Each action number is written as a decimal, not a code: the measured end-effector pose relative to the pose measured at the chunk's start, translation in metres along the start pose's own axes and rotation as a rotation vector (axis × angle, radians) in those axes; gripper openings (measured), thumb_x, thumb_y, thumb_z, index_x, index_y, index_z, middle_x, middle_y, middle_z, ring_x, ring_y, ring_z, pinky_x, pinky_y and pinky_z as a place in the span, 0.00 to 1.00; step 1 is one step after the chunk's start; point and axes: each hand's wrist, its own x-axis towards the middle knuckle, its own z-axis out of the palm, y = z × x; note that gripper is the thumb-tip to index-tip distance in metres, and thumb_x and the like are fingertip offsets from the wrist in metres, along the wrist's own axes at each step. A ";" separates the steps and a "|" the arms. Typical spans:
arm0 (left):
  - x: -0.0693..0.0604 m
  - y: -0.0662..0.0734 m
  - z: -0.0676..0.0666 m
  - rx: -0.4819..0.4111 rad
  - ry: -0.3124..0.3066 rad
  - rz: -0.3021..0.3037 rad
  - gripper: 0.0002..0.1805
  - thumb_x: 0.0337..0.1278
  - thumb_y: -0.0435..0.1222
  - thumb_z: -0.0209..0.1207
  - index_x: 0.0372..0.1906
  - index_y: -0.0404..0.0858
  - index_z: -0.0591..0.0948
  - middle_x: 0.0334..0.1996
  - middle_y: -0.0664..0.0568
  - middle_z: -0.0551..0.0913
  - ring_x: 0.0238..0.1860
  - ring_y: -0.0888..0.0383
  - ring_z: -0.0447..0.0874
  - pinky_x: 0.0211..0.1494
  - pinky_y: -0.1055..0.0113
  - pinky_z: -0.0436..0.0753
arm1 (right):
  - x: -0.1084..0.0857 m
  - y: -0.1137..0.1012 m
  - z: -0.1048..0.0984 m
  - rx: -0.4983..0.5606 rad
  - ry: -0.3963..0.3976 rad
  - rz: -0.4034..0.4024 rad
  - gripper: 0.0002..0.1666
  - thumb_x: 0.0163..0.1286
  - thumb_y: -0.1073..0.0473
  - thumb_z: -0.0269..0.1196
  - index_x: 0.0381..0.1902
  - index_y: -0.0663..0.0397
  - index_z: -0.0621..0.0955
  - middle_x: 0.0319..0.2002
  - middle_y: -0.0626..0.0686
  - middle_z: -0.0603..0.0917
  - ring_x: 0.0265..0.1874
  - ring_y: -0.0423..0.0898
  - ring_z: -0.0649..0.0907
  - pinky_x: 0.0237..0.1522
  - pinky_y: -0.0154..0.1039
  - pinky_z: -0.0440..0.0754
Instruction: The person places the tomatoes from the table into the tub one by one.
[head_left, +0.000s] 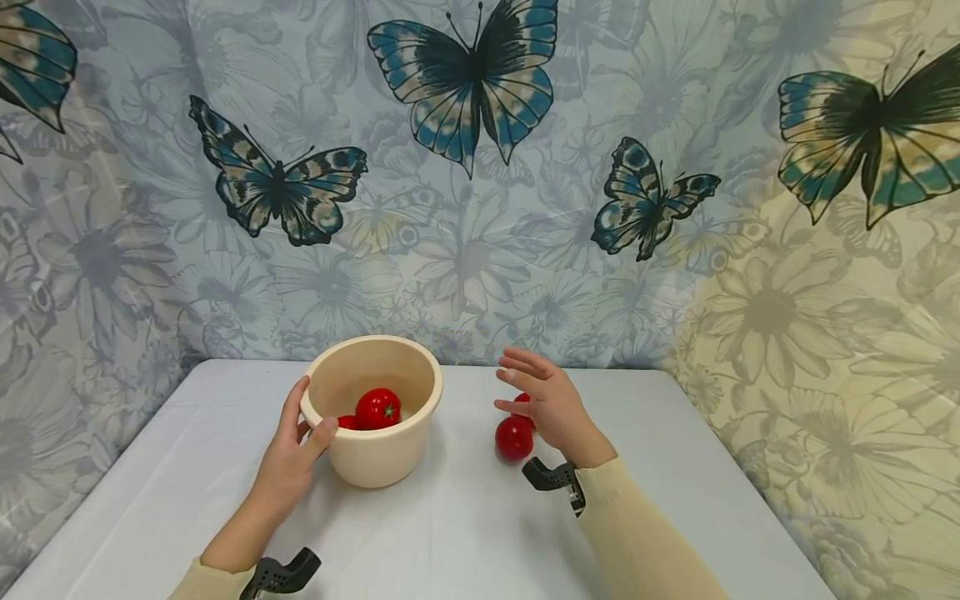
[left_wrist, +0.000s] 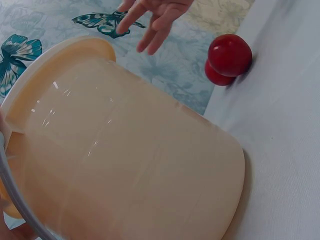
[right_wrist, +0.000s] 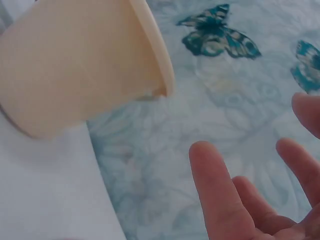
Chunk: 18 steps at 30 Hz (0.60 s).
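Observation:
A cream plastic bucket stands on the table, tipped a little toward the viewer, with red tomatoes inside. My left hand grips its rim at the left, thumb over the near edge. Right of the bucket, my right hand hovers with fingers spread and nothing held. Two more tomatoes lie on the table beneath and beside it, the farther one partly hidden by the hand. In the left wrist view, both tomatoes show beyond the bucket wall. In the right wrist view, the fingers are apart from the bucket.
A white cloth covers the table. Behind and at both sides hangs a backdrop printed with flowers and butterflies. Each wrist wears a black camera mount.

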 end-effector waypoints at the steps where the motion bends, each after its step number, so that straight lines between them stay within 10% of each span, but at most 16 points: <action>1: 0.000 0.000 0.000 -0.002 -0.001 -0.001 0.44 0.74 0.45 0.54 0.81 0.53 0.39 0.78 0.43 0.45 0.73 0.35 0.51 0.65 0.46 0.65 | -0.004 0.001 -0.006 0.017 0.006 -0.002 0.29 0.75 0.61 0.59 0.71 0.58 0.68 0.67 0.60 0.69 0.66 0.59 0.70 0.50 0.58 0.81; 6: -0.001 0.000 -0.001 -0.014 -0.004 -0.007 0.44 0.74 0.45 0.54 0.81 0.54 0.39 0.78 0.43 0.44 0.73 0.35 0.50 0.63 0.62 0.71 | -0.023 0.007 -0.037 0.027 0.044 -0.019 0.30 0.75 0.62 0.58 0.72 0.60 0.67 0.68 0.63 0.66 0.67 0.61 0.69 0.51 0.57 0.80; 18: 0.000 0.000 0.000 -0.002 -0.004 0.003 0.44 0.74 0.44 0.54 0.81 0.53 0.39 0.78 0.44 0.44 0.73 0.35 0.51 0.64 0.57 0.70 | -0.055 0.055 -0.083 0.071 0.149 0.089 0.30 0.76 0.61 0.57 0.73 0.59 0.65 0.70 0.67 0.64 0.67 0.63 0.68 0.50 0.57 0.81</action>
